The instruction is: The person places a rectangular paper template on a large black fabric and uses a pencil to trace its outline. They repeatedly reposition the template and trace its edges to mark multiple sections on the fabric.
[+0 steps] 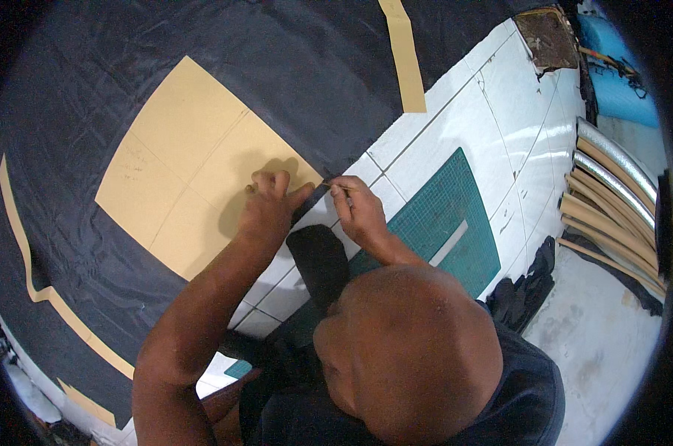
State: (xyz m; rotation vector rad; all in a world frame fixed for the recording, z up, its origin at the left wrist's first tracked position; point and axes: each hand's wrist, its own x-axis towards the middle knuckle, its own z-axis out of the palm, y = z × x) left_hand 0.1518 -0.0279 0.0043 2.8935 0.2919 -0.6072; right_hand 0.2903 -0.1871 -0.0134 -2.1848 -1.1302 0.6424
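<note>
A large tan card pattern [174, 111] with pencil lines and faint writing lies flat on black fabric [292, 52]. My left hand [268, 207] rests on the card near its right corner, fingers spread and partly bent, pressing on it. Close beside that corner, my right hand [360, 212] pinches a thin pencil-like stick [344, 187]. Its tip meets the card's edge where the black fabric shows. The stick is too small for me to make out its exact kind.
The fabric covers a white tiled table [455, 111]. A green cutting mat [463, 215] with a pale strip [449, 243] lies right of my right hand. Narrow tan card strips [405, 59] lie on the fabric. Rolled material [611, 208] and a blue roll [622, 70] stand far right.
</note>
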